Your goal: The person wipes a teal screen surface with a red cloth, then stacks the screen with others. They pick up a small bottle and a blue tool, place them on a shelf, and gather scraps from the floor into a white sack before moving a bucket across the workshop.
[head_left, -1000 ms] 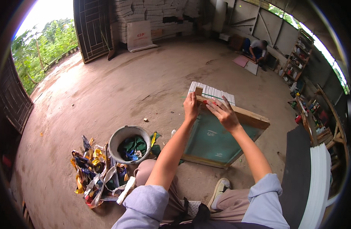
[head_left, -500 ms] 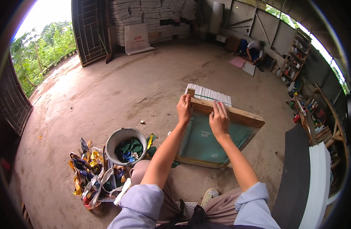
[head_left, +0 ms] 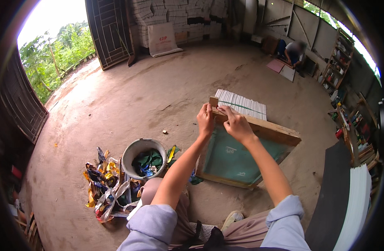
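Note:
A wooden frame with green mesh, a printing screen (head_left: 229,157), stands tilted in front of me, pale marks on its mesh. My left hand (head_left: 206,121) is closed around its upper left corner, beside a small wooden block (head_left: 213,100) that sticks up there. At the top bar, my right hand (head_left: 239,126) has curled fingers, with the index reaching to that corner near a small red spot. Whatever its fingertips pinch is too small to make out. Just behind the frame lies a row of white sheets or slabs (head_left: 246,106) tied with a green band.
Left of my knees stand a grey bucket (head_left: 127,157) of dark green cloth and a heap of coloured scraps (head_left: 110,188). Black sheeting (head_left: 330,188) and a white stack (head_left: 356,209) lie right. A person (head_left: 293,52) crouches far off, near shelves (head_left: 337,62).
My right hand has slid left along the top bar to the corner, its outstretched fingers now curled. The left hand keeps its grip. The whole view has shifted slightly.

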